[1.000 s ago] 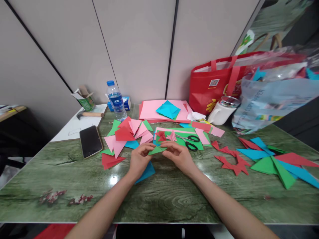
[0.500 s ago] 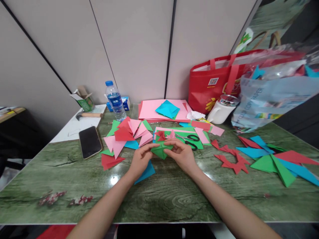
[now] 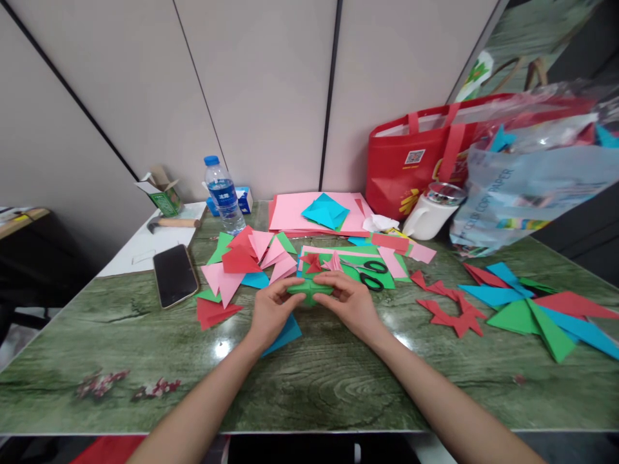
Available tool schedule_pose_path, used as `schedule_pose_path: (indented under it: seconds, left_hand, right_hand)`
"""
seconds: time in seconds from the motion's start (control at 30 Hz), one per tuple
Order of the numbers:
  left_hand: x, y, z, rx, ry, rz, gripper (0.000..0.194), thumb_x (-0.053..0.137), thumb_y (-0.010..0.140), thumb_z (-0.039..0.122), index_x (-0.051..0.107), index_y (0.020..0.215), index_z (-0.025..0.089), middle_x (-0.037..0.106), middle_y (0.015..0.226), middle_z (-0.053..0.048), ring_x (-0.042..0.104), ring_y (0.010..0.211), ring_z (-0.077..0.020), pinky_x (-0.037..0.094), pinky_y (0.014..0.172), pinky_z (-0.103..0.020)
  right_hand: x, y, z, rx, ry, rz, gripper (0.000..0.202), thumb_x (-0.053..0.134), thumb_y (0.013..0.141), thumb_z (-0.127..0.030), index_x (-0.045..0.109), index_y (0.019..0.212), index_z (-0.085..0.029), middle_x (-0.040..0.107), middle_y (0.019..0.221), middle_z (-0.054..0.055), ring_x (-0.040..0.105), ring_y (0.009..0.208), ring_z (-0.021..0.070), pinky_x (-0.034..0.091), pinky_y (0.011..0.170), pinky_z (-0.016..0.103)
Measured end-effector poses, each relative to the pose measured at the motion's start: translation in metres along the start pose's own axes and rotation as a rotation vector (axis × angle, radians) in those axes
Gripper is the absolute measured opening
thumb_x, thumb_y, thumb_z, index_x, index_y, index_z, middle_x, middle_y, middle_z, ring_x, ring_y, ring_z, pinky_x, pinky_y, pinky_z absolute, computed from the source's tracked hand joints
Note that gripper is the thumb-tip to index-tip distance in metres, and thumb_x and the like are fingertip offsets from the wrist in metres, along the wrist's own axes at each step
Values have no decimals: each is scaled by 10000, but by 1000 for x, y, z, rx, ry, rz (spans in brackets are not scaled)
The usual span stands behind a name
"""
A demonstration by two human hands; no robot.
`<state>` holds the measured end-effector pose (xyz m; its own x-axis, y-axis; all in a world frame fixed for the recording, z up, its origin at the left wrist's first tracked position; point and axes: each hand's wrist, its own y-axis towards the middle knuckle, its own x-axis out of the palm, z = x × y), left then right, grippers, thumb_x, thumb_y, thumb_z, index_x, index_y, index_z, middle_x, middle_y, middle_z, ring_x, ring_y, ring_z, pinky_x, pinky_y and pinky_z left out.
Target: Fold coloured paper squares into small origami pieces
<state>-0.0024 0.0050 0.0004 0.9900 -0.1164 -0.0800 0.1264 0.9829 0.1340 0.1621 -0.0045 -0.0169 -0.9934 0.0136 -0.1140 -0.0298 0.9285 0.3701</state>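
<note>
A folded green paper piece (image 3: 309, 291) is pinched between both hands above the middle of the table. My left hand (image 3: 271, 310) grips its left end, thumb in front and fingers behind. On its right end, my right hand (image 3: 355, 306) does the same, the two thumbs almost meeting. Just behind the hands lie black-handled scissors (image 3: 371, 282) on green and pink sheets. A blue paper (image 3: 284, 335) rests partly under my left hand. Pink, red and green folded pieces (image 3: 242, 259) are heaped to the left.
A phone (image 3: 175, 276), hammer (image 3: 174, 223) and water bottle (image 3: 224, 193) stand or lie at left. Stacked pink sheets (image 3: 285, 214) are at the back. A white mug (image 3: 430, 212), red bag (image 3: 394, 164), plastic bag (image 3: 532, 193) and red paper ring (image 3: 454, 316) are at right.
The green paper has tilted and looks flatter and narrower from the front, its lower point no longer hanging down. Both thumbs have shifted closer together on it.
</note>
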Motion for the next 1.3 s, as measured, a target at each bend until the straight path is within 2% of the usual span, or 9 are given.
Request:
schedule_pose_path:
  seconds: [0.17,0.3,0.37,0.53,0.63,0.83,0.97,1.13,1.3]
  left_hand:
    - [-1,0,-4,9,43,21,225,665,662,187,692,884,156,710,878,-61,640,806,-193,507,742,-296]
    - [-2,1,-6,124,119,9,193,641,687,176,699,870,183,677,916,-60,613,853,-188,502,742,-294]
    - [-2,2,-6,174,123,3,190,639,682,168,703,859,193,653,940,-60,598,860,-183,504,704,-277]
    - [0,0,-1,53,46,-42,220,635,682,183,694,894,185,679,828,-44,591,642,-137,505,583,-246]
    - [0,-1,0,82,99,-28,213,641,678,186,701,882,188,690,840,-41,580,611,-129,491,563,-234]
    - [0,-3,0,119,176,-4,185,643,676,159,711,844,196,714,863,-38,633,793,-193,497,735,-294]
    - [0,-3,-1,122,183,3,179,648,682,186,708,850,199,717,876,-41,636,836,-215,490,786,-333]
    - [-2,-2,-5,305,312,-22,167,622,727,189,696,872,227,691,855,-39,617,838,-193,479,794,-325]
    - [-2,-2,-7,464,414,26,150,608,746,182,687,864,230,608,924,-49,593,868,-178,476,790,-316]
  right_hand:
    - [-1,-1,-6,-113,-204,-14,212,661,725,-230,674,935,-252,647,900,55,593,871,210,481,789,371]
    - [0,-2,-9,-160,-268,-17,210,627,749,-226,675,950,-263,635,894,54,589,861,209,471,797,372]
    - [0,-2,-8,-130,-233,-18,219,634,740,-227,675,953,-259,618,908,57,584,867,206,475,780,360]
    - [2,-1,-3,35,7,-14,221,676,691,-261,676,911,-237,643,934,53,592,910,212,485,789,354]
    - [2,0,-1,136,58,-22,201,674,684,-259,674,879,-209,680,892,50,614,856,213,491,770,361]
    - [2,-2,-1,172,-7,0,169,680,665,-248,677,824,-194,697,846,44,626,781,206,495,713,346]
    - [4,-2,-4,198,27,4,212,694,645,-257,667,844,-188,694,857,50,632,807,209,502,713,337]
    - [6,-3,-4,212,40,7,223,689,646,-274,659,846,-179,693,844,49,636,793,205,508,706,333]
    - [8,-5,-2,198,1,-6,219,654,692,-279,661,888,-182,693,869,52,631,787,200,506,707,335]
